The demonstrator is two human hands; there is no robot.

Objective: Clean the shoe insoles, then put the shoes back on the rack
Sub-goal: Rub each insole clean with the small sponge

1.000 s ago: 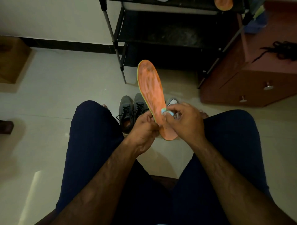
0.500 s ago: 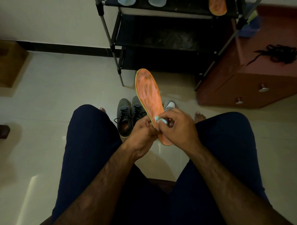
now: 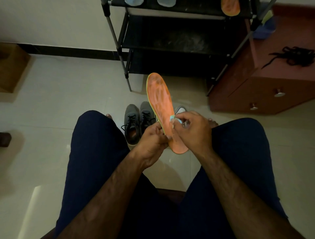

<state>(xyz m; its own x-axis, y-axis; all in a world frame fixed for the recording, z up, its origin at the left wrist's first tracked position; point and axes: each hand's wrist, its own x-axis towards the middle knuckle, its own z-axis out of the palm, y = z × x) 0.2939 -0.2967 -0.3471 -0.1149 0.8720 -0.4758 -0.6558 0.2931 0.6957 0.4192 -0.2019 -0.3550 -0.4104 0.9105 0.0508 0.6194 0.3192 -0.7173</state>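
An orange insole (image 3: 160,100) with a yellow-green edge stands tilted above the floor, toe end pointing away from me. My left hand (image 3: 150,141) grips its heel end from the left. My right hand (image 3: 193,131) pinches a small pale blue wipe (image 3: 173,118) against the insole's middle. A pair of grey laced shoes (image 3: 136,121) stands on the floor behind my hands, and a white shoe toe (image 3: 180,110) peeks out beside the insole. The black shoe rack (image 3: 170,42) stands ahead; another orange insole (image 3: 230,6) and two pale blue insoles (image 3: 133,2) lie on its top shelf.
A reddish-brown wooden drawer unit (image 3: 265,88) stands right of the rack with black laces (image 3: 296,56) on top. A brown box (image 3: 10,68) sits at the far left by the wall. My legs in dark trousers frame the tiled floor (image 3: 68,95).
My right hand with the wipe has shifted slightly along the insole's middle. The view has tilted, so the rack's top shelf with its insoles shows more.
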